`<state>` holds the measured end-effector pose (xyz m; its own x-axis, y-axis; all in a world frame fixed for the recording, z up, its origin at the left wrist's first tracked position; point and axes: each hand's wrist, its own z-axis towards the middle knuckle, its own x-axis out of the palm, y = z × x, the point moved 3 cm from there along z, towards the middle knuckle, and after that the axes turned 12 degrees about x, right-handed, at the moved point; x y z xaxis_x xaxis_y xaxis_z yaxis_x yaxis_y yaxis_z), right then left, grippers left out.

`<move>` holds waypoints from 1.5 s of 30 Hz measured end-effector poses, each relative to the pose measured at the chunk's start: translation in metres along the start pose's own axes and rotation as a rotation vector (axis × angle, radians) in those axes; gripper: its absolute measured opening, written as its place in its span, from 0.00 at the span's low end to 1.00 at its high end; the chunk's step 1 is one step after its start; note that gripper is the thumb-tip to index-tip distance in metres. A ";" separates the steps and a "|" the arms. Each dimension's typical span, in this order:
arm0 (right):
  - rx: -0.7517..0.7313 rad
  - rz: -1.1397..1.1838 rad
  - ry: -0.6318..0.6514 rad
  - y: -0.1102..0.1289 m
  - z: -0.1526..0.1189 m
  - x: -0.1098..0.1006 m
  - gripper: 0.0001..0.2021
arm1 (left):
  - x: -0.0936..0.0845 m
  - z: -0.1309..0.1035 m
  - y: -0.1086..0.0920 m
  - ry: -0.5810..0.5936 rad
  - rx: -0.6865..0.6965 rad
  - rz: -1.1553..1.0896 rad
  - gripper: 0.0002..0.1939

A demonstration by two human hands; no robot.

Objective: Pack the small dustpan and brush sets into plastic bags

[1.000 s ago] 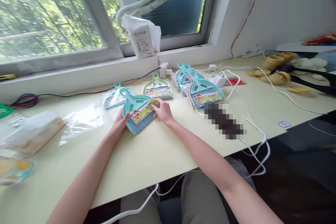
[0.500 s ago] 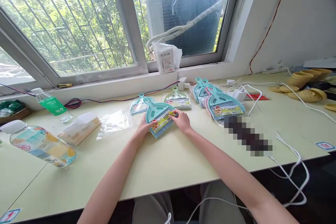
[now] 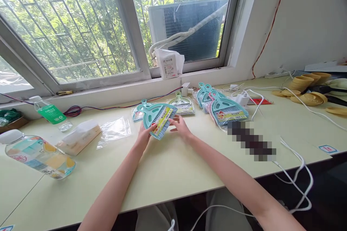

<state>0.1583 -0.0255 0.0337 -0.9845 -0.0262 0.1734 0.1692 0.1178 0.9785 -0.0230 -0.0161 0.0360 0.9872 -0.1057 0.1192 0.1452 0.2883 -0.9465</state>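
Observation:
A turquoise mini dustpan and brush set [image 3: 159,118] with a yellow printed label is held up in front of me, tilted with its handle toward the upper left. My left hand [image 3: 144,132] grips its lower left edge, thumb on the front. Beside the bristle end, my right hand [image 3: 181,127] has its fingers apart; whether a fingertip still touches the set I cannot tell. Just behind lie a turquoise set [image 3: 137,114], partly hidden, and an olive-green set [image 3: 182,104] in clear wrapping. A pile of wrapped sets [image 3: 228,108], turquoise and pink, rests to the right.
Left of my hands are a clear plastic bag [image 3: 115,129], a tissue pack [image 3: 80,136], a juice bottle [image 3: 40,155] and a green-labelled bottle [image 3: 50,111]. White cables [image 3: 295,155] trail over the right table edge. Tan bowls [image 3: 309,88] stand at the far right.
The held set has turned, its handle swinging left and its bristle end rising to the right. My right hand has loosened from the label and opened. The view has shifted slightly.

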 end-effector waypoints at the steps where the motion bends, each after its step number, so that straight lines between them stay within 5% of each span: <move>1: 0.061 0.046 0.117 -0.003 0.000 0.005 0.21 | 0.001 -0.001 -0.001 0.006 -0.002 0.007 0.34; 3: 0.128 0.119 0.210 -0.008 0.000 0.011 0.18 | 0.004 -0.003 -0.001 0.015 0.003 0.034 0.36; 8: 0.175 0.207 0.110 -0.012 0.002 0.007 0.14 | 0.010 -0.003 -0.003 0.070 0.055 0.132 0.37; 12: 0.141 0.235 0.060 -0.009 0.004 0.000 0.14 | 0.002 0.002 -0.006 0.114 0.007 0.281 0.28; 14: 0.129 0.240 0.044 -0.008 0.006 -0.003 0.14 | -0.016 0.008 -0.014 0.007 0.094 0.496 0.23; 17: 0.129 0.245 0.021 -0.008 0.008 -0.007 0.15 | -0.060 0.011 -0.032 -0.386 0.309 1.050 0.18; 19: 0.129 0.256 0.010 -0.008 0.009 -0.009 0.15 | -0.090 0.011 -0.034 -0.527 0.258 1.335 0.22; 21: 0.131 0.261 0.001 -0.009 0.010 -0.010 0.14 | -0.116 0.012 -0.027 -0.494 0.051 1.462 0.28; 24: 0.138 0.248 -0.014 -0.010 0.011 -0.013 0.14 | -0.134 0.014 -0.008 -0.255 -0.185 1.517 0.25; 26: 0.137 0.230 -0.021 -0.011 0.013 -0.014 0.14 | -0.133 0.015 -0.002 -0.167 -0.170 1.557 0.20; 30: 0.129 0.209 -0.019 -0.013 0.015 -0.016 0.15 | -0.127 0.015 -0.007 -0.208 -0.132 1.624 0.16; 34: 0.125 0.213 -0.029 -0.013 0.015 -0.018 0.15 | -0.129 0.009 -0.027 -0.423 -0.067 1.621 0.16; 37: 0.111 0.230 -0.040 -0.011 0.014 -0.018 0.14 | -0.124 0.004 -0.044 -0.641 0.127 1.466 0.19; 39: 0.089 0.247 -0.039 -0.007 0.013 -0.018 0.14 | -0.113 0.002 -0.051 -0.682 0.297 1.377 0.20; 42: 0.042 0.271 -0.012 -0.001 0.011 -0.017 0.14 | -0.088 0.004 -0.048 -0.557 0.489 1.330 0.19; 45: 0.007 0.259 0.029 0.004 0.010 -0.016 0.14 | -0.069 0.008 -0.032 -0.365 0.490 1.340 0.17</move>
<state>0.1742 -0.0150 0.0339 -0.9065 -0.0223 0.4216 0.4154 0.1314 0.9001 -0.0951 -0.0108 0.0599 0.3498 0.7134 -0.6072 -0.9368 0.2691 -0.2235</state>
